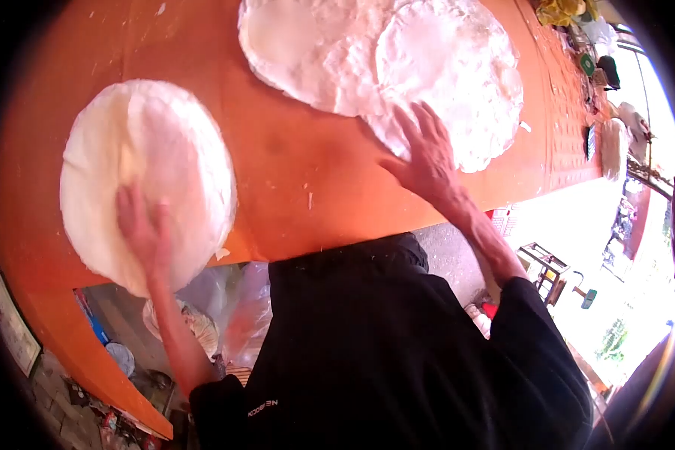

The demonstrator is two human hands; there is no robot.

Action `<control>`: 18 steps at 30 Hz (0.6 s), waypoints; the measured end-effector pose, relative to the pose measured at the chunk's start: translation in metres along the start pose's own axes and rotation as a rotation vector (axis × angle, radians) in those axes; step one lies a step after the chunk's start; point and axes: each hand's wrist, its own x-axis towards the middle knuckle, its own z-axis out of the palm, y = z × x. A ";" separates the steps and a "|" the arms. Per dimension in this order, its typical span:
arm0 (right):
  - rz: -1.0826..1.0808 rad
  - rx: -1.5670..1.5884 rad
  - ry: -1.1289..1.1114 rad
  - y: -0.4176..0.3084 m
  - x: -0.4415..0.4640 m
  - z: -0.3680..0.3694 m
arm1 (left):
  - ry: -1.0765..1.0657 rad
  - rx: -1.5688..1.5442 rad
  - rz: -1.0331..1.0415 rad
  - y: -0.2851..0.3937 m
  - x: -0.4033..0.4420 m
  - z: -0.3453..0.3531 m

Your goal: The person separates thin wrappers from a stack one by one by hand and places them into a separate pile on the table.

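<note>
On the left of the orange table [285, 176] lies a thick, round, white fluffy-looking pad [184, 146] with a yellowish streak down its middle. My left hand [144, 229] rests flat on the pad's lower part, its fingers stretched out and slightly blurred. Farther right, uneven white round sheets [450, 64] overlap and run out of the top of the view. My right hand [427, 161] is spread over their near edge, thumb pointing left; whether its palm touches the sheet or the table I cannot tell. The exact material is unclear.
Small white scraps [222, 254] dot the tabletop. Clear plastic and a round bundle [191, 326] sit below the table's front edge. At the far right end are a dark phone-like object [590, 141] and a white roll [615, 148]. A metal frame [544, 266] stands beyond on the right.
</note>
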 end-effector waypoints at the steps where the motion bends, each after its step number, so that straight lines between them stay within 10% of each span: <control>1: 0.023 -0.060 -0.026 0.024 -0.017 -0.002 | 0.007 -0.005 0.008 0.006 0.000 0.006; 13: -0.360 0.037 0.026 0.124 -0.035 -0.033 | 0.045 -0.301 -0.158 0.071 0.015 -0.046; 18: -0.028 0.152 0.068 0.149 0.013 -0.099 | -0.075 -0.950 -0.099 0.205 0.011 -0.057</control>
